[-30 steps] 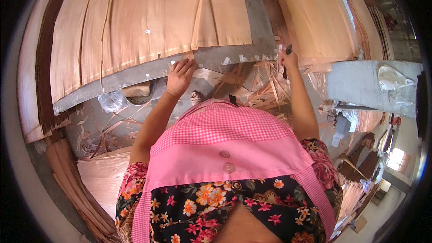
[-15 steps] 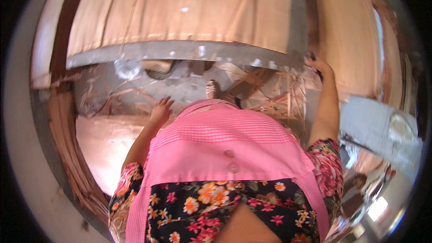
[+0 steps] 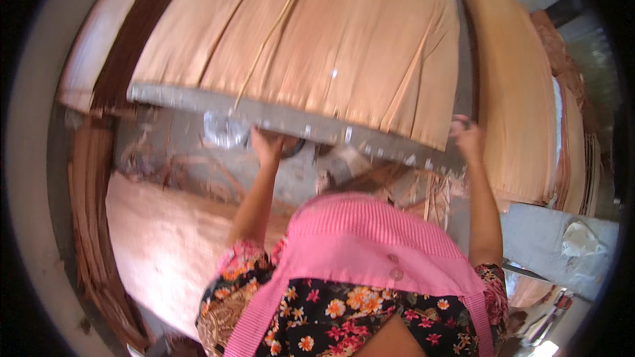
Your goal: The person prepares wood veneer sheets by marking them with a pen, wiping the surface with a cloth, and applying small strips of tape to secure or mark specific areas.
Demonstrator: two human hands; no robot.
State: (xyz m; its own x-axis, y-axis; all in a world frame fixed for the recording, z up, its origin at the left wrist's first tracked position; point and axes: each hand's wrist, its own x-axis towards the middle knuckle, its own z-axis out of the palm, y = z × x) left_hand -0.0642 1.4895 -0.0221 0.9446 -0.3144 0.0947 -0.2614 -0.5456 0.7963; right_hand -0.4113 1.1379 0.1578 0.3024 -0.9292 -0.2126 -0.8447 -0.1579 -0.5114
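A yellowish veneer stack (image 3: 512, 92) stands right of the veneer sheets (image 3: 357, 46) on the bench (image 3: 317, 125). The left hand (image 3: 266, 144) reaches its near edge, the right hand (image 3: 467, 136), fingers curled, their near-right corner; blurred, neither's hold can be told.

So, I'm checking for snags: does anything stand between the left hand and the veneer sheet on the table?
Nothing visible stands between the left hand and the veneer sheet; only the table's grey front edge separates them. Motion blur hides finer detail.

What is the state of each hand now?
Left hand: blurred, at the flat grey tabletop's front edge; open or closed cannot be told.
Right hand: blurred, seemingly curled; any held object is unclear.
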